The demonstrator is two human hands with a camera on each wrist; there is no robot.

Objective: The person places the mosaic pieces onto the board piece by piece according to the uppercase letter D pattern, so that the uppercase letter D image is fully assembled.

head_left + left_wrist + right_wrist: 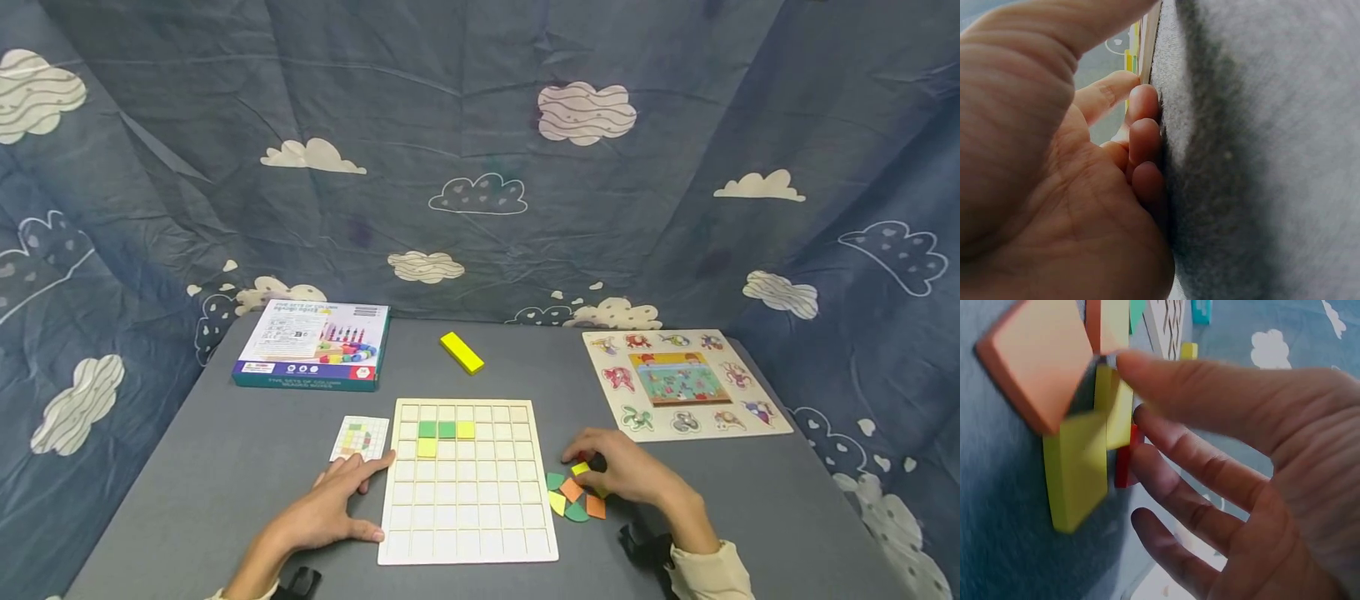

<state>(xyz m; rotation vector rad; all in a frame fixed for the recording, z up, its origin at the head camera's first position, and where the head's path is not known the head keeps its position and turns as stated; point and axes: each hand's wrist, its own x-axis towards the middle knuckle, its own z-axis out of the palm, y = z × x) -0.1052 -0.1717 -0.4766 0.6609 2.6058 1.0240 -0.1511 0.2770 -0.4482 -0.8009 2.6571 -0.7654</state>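
My left hand (pixel 324 507) rests at the left edge of a white gridded board (pixel 480 492), index finger and thumb touching its side. In the left wrist view its other fingers (pixel 1145 134) lie loosely bent on the table. Green tiles (pixel 427 429) and yellow tiles (pixel 466 430) sit in the board's upper-left cells. Right of the board, my right hand (pixel 633 473) reaches over a loose pile of orange (pixel 596 507), green (pixel 577 512) and yellow tiles. Thumb and index finger are apart near a yellow tile (pixel 1113 406); a red piece (pixel 1124 464) shows beside the fingers.
A small pattern card (pixel 362 435) lies left of the board, partly behind my left fingers. Farther back are a boxed game (pixel 311 346), a yellow block (pixel 461 353) and, at right, a picture puzzle board (pixel 611 379). A cloud-print cloth (pixel 480 250) hangs behind the table.
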